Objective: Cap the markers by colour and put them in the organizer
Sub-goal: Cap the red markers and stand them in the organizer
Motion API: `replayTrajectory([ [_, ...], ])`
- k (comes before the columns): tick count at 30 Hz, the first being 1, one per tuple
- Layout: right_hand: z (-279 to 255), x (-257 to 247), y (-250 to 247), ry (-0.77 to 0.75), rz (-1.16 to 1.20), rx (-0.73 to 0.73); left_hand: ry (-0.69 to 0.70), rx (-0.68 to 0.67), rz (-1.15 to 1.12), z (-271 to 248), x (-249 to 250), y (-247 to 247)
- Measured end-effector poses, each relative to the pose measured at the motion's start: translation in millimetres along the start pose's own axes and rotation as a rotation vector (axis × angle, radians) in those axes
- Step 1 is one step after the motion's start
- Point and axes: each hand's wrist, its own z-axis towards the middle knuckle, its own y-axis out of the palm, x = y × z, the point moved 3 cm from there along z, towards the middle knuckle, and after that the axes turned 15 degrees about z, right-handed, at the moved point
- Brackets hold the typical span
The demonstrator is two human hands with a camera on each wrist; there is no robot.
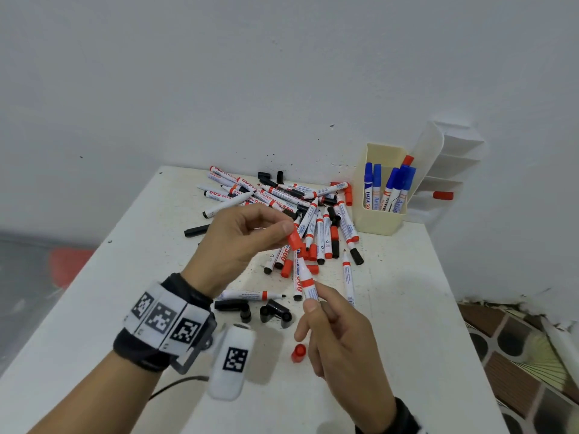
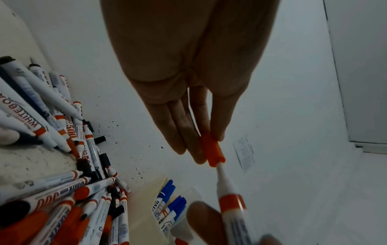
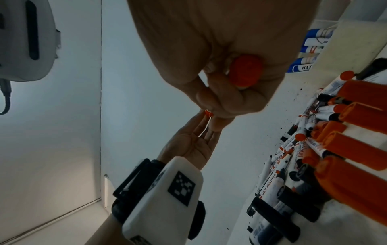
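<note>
A red cap (image 1: 294, 238) is being fitted onto a red whiteboard marker (image 1: 307, 283) above the table (image 1: 407, 308); next, a straight push along the barrel is judged necessary until it seats. The cap is pinched between thumb and fingertips of the left hand (image 1: 241, 242), the other fingers straight, while the barrel is gripped by the curled right hand (image 1: 338, 336). The cream organizer (image 1: 380, 219), holding blue markers (image 1: 388, 186), stands at two o'clock.

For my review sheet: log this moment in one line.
left hand pinches red cap | right hand holds red marker | cap at tip, unseated
</note>
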Motion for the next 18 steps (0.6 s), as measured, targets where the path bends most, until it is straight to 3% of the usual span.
replayTrajectory([
  [4, 0.5, -6.6, 2.6, -0.054, 0.004, -0.004, 0.018, -0.06, 0.006, -10.5, -0.1, 9.8],
  [9, 5.5, -12.9, 6.6, -0.138, 0.001, 0.011, 0.031, -0.023, -0.041, -17.2, 1.8, 19.5],
  [13, 11.1, -17.7, 5.7, -0.11, 0.028, -0.007, 0.052, -0.032, -0.018, -13.5, 6.1, 18.7],
  [16, 19.2, -24.6, -0.5, -0.098, -0.081, -0.044, 0.072, -0.032, 0.042, -14.7, 0.7, 11.9],
  [18, 29.6, -33.1, -11.6, -0.123, -0.174, -0.023, 0.011, 0.01, -0.035, -16.8, -13.7, 1.3],
])
